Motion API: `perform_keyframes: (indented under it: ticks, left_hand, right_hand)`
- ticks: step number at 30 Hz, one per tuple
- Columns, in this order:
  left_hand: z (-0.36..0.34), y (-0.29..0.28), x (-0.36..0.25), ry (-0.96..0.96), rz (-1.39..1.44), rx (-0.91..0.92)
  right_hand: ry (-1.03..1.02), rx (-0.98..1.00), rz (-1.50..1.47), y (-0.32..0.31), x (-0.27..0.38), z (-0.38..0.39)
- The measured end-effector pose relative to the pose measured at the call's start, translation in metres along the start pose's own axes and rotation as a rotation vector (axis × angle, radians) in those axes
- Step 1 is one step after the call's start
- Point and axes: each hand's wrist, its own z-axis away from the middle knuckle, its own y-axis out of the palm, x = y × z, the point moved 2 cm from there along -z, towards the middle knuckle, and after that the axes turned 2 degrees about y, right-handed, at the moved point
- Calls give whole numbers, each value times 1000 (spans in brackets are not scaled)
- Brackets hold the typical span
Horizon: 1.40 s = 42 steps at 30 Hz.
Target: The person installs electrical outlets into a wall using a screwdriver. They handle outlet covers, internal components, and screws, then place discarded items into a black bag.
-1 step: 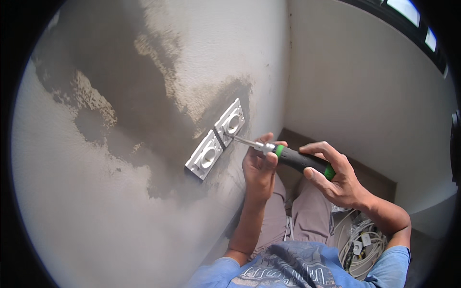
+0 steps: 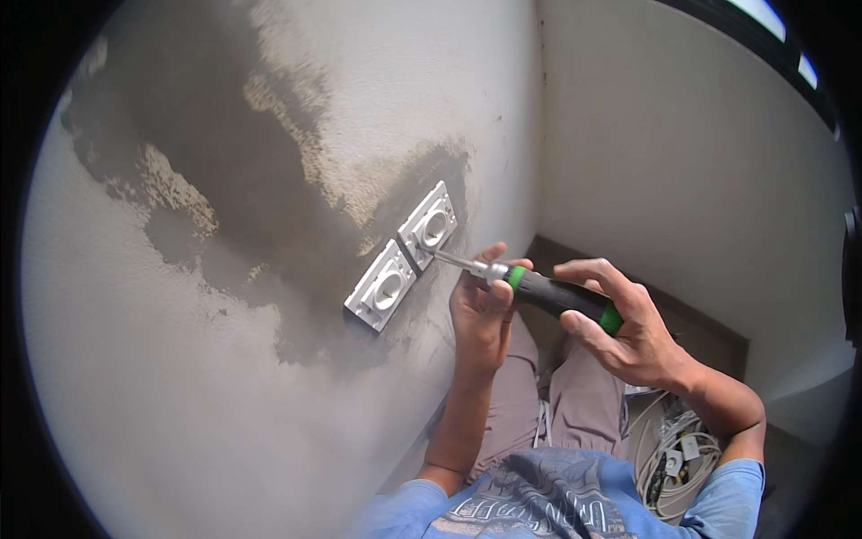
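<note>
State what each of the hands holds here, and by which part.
Both hold one screwdriver: the right hand grips its black-and-green handle, and the left hand pinches the metal shaft near the handle.

Two white socket plates (image 2: 406,258) sit side by side on the wall (image 2: 224,377), near its corner. One screwdriver (image 2: 539,289), two hands: left hand (image 2: 480,314), right hand (image 2: 624,328). One bundle of white cables (image 2: 669,463) lies below.
</note>
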Motion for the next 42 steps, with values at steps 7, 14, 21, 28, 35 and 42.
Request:
perform_keyframes:
  ticks: [7,14,21,28,35,42]
  left_hand:
    - [19,6,-9,-112,-68,-27]
    - [84,29,-5,-430,-535,-67]
    - [87,17,-5,-408,-467,-179]
    - [42,29,-3,-289,-64,-14]
    - [20,16,-9,-215,86,88]
    - [11,4,0,-150,154,208]
  right_hand:
    - [-413,-335,2,22,-22,5]
    - [-567,-481,-258,33,-59,6]
    - [-517,-473,-301,33,-73,11]
    - [-509,-421,-220,33,-69,15]
    - [-438,-292,107,18,-58,14]
    - [-490,-141,556,15,-45,14]
